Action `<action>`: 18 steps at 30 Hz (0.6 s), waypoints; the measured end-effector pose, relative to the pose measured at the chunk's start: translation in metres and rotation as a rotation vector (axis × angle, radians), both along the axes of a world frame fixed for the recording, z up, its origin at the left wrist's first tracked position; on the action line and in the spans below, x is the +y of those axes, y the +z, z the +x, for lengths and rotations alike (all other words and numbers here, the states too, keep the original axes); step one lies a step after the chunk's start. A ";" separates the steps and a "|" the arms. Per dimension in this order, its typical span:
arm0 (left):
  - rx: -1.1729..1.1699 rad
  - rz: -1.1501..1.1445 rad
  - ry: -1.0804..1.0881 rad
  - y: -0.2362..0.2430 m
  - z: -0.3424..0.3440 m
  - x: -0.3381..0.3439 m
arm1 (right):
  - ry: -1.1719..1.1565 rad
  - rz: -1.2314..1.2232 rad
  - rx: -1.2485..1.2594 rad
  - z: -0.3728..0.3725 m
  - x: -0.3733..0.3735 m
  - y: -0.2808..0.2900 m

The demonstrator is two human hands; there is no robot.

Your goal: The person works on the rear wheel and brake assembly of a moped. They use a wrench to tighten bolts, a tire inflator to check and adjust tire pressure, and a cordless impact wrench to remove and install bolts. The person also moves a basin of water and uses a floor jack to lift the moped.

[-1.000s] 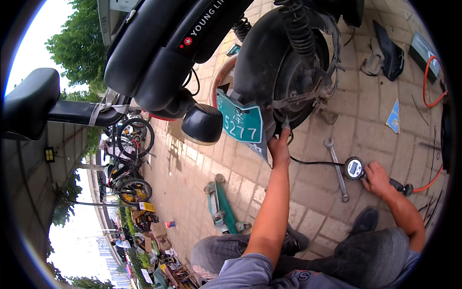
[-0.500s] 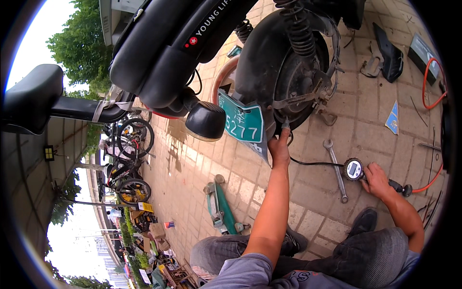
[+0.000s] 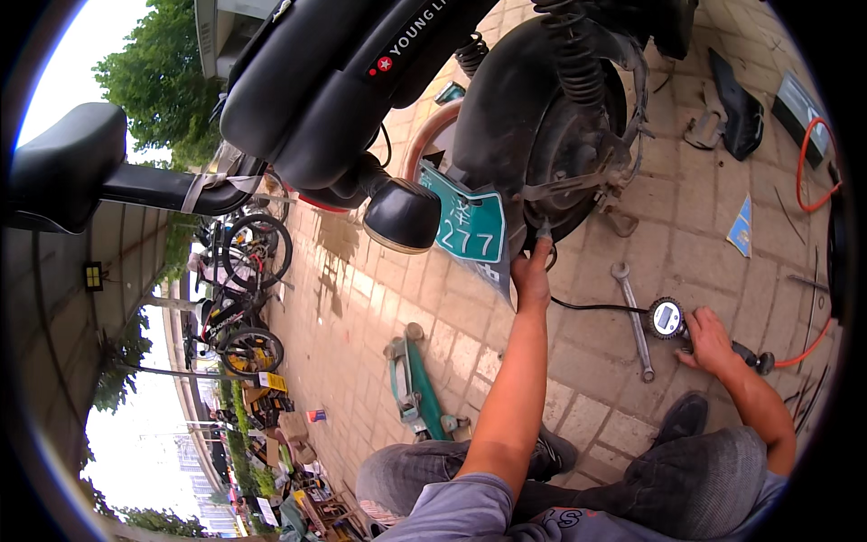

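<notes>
A black electric scooter [image 3: 307, 108] fills the upper view, its rear wheel [image 3: 614, 117] beside a bent green plate [image 3: 470, 226] and a coil spring [image 3: 569, 54]. My left hand [image 3: 533, 275] is closed on an air chuck [image 3: 545, 230] at the wheel's lower rim, with a black hose [image 3: 587, 305] running from there to a round digital gauge [image 3: 667, 318]. My right hand [image 3: 709, 339] rests closed over the inflator's handle just right of the gauge, near the ground. A steel wrench [image 3: 632, 321] lies just left of the gauge.
A green floor jack [image 3: 420, 379] lies on the paving. At right are an orange hose [image 3: 802, 181], a dark box [image 3: 795, 126], black plastic parts [image 3: 736, 117] and a blue card [image 3: 741, 226]. Bicycles [image 3: 244, 271] and piled boxes [image 3: 271, 425] line the left, under a canopy.
The scooter and wheel appear shifted slightly rightward in the picture as the view moves a little. Both hands keep their places on the chuck and the inflator.
</notes>
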State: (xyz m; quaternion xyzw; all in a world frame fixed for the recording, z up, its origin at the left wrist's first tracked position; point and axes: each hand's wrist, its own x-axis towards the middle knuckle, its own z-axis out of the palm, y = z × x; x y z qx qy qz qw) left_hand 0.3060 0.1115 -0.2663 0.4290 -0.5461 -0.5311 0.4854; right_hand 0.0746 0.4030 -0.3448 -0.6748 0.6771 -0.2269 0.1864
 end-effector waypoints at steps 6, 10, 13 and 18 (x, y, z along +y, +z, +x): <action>0.133 0.014 0.011 0.004 -0.029 -0.001 | -0.022 0.077 -0.029 -0.013 0.008 0.006; -0.046 0.329 0.224 0.016 -0.011 0.013 | 0.037 0.054 0.009 -0.010 0.009 -0.002; -0.284 0.368 0.258 0.048 -0.026 0.025 | -0.011 -0.002 -0.028 -0.013 0.012 -0.002; -0.286 0.513 0.193 0.046 -0.040 0.036 | -0.030 0.049 -0.002 -0.021 0.031 -0.001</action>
